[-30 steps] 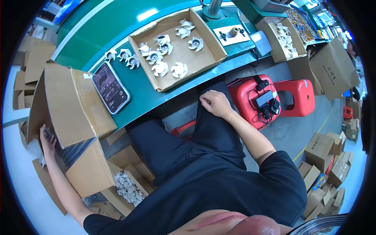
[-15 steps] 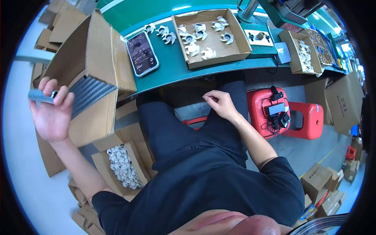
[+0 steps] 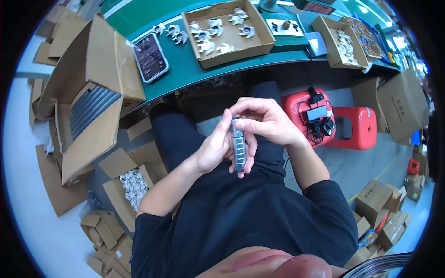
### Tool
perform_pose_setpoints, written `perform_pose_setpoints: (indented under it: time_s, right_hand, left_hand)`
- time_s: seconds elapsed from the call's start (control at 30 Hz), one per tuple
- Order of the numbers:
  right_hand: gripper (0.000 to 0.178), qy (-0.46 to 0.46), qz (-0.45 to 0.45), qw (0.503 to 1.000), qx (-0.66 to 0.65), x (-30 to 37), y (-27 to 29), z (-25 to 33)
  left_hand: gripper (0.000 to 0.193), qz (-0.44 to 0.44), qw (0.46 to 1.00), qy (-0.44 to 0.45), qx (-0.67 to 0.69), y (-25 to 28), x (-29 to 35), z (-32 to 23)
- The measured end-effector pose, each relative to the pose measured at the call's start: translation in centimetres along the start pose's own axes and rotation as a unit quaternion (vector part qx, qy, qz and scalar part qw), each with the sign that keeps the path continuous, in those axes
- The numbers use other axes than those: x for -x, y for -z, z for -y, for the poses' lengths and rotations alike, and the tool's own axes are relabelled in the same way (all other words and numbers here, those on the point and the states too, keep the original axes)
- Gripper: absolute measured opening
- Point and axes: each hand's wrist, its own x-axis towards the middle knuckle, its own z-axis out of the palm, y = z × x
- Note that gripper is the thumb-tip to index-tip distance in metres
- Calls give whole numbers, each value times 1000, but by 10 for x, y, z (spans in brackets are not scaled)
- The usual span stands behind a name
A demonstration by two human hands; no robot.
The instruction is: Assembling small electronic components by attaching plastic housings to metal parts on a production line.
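A stack of short grey metal rings (image 3: pixel 239 153), lined up end to end like a rod, is held over my lap. My left hand (image 3: pixel 214 147) is closed on it, its fingers passing behind the stack and showing on the far side. At the stack's upper end, the thumb and bent forefinger of my right hand (image 3: pixel 271 121) pinch it. Whether a single ring is parted from the rest there is hidden by the fingers. To the left, an open carton (image 3: pixel 104 139) contains rows of similar grey rods (image 3: pixel 92 111).
On the green bench (image 3: pixel 185 76) are a phone (image 3: pixel 151 58), loose white impellers (image 3: pixel 174 32) and a cardboard tray (image 3: pixel 236 56) of impellers. Beside it sits a fixture (image 3: pixel 283 28). A carton of small whitish parts (image 3: pixel 133 187) is low left; red stools (image 3: pixel 354 127) stand right.
My left hand has come from beside the carton to above my lap, bringing the ring stack. My right hand has moved to the stack's upper end. The view has shifted slightly.
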Motion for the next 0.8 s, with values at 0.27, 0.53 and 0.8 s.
perform_pose_setpoints:
  time_s: [0.27,0.53,0.8]
  right_hand:
    - [25,-115,-5,993,-8,9,32,-17]
    - [21,-25,-108,991,73,-8,57,12]
    - [34,186,-379,710,563,-84,207,46]
  left_hand:
    - [67,-99,991,-84,-16,2,-22,41]
    - [46,-54,981,-158,99,37,-33,44]
    - [45,-64,992,-20,111,88,-46,82]
